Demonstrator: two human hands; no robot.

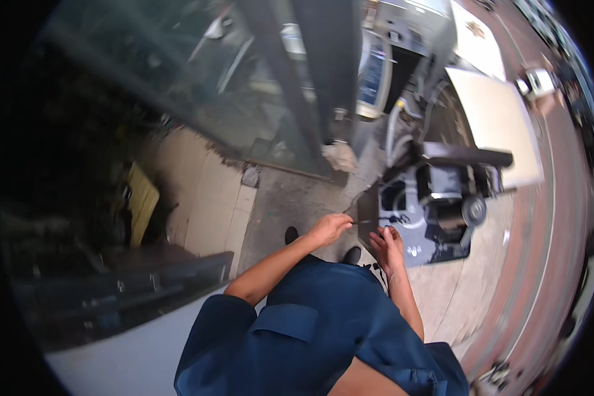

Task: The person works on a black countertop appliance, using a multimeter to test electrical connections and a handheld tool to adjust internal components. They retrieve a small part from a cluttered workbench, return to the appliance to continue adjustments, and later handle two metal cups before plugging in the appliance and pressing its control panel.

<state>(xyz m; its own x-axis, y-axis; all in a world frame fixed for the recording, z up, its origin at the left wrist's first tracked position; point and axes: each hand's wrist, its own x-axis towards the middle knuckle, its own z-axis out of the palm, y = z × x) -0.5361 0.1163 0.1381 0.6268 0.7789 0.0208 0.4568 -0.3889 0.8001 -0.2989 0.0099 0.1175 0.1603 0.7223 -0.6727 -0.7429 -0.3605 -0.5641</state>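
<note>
My left hand (333, 229) is closed, thumb and fingers pinched on one end of a thin dark strand (364, 222). The strand runs to the right toward a grey and black machine (412, 232); whether it is a cord or a slim tool is too blurred to tell. Just right of it, my right hand (389, 245) is raised in front of the machine's near edge, fingers half bent and apart, with nothing seen in them. The machine has a flat silver-grey base, a dark upper arm (468, 156) and a round black part (473, 211) on its right side.
A glass panel with dark metal posts (317, 59) rises ahead. Beyond the machine lie a cream board (495, 122) and a cluttered stand with a blue-screened device (373, 72). A yellow object (142, 201) is at the left. A brick-paved street runs along the right.
</note>
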